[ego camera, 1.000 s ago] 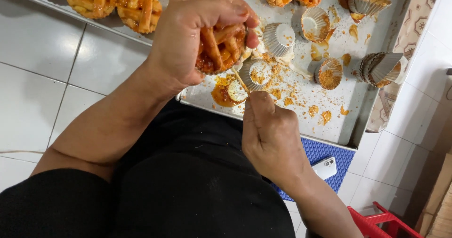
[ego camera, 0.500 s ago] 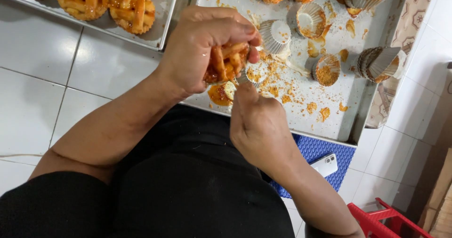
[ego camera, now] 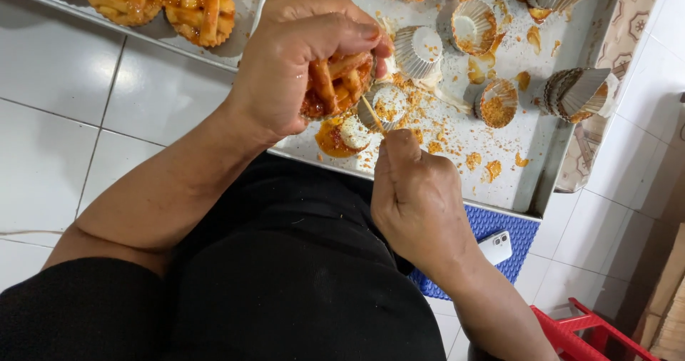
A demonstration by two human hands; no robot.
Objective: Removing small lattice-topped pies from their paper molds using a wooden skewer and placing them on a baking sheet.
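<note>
1. The white tiled floor (ego camera: pixel 64 154) fills the left side of the view, and the person's lap in black cloth sits at the bottom.
2. A large metal baking tray (ego camera: pixel 542 147) lies on the floor ahead of the person, scattered with orange crumbs and smears of jam.
3. A second tray (ego camera: pixel 246 18) lies to its left, just beside it, carrying finished lattice tarts (ego camera: pixel 203 8) along the top edge.
4. A blue patterned mat (ego camera: pixel 499 225) shows under the near corner of the large tray, with a white phone (ego camera: pixel 494 247) resting on it.
5. A red plastic stool (ego camera: pixel 592 332) shows at the lower right.
6. The left hand (ego camera: pixel 300 68) is raised over the large tray, its grip curled around a lattice-topped jam tart (ego camera: pixel 335 83) with the fingers pressed over the tart's edge.
7. The right hand (ego camera: pixel 414 197) is just below, its grip pinching a thin wooden stick (ego camera: pixel 371 111) whose tip touches the tart's rim.
8. Empty fluted foil cups (ego camera: pixel 421 47) stand on the large tray beyond the hands, and a sideways stack of them (ego camera: pixel 578 90) lies near the right rim.
</note>
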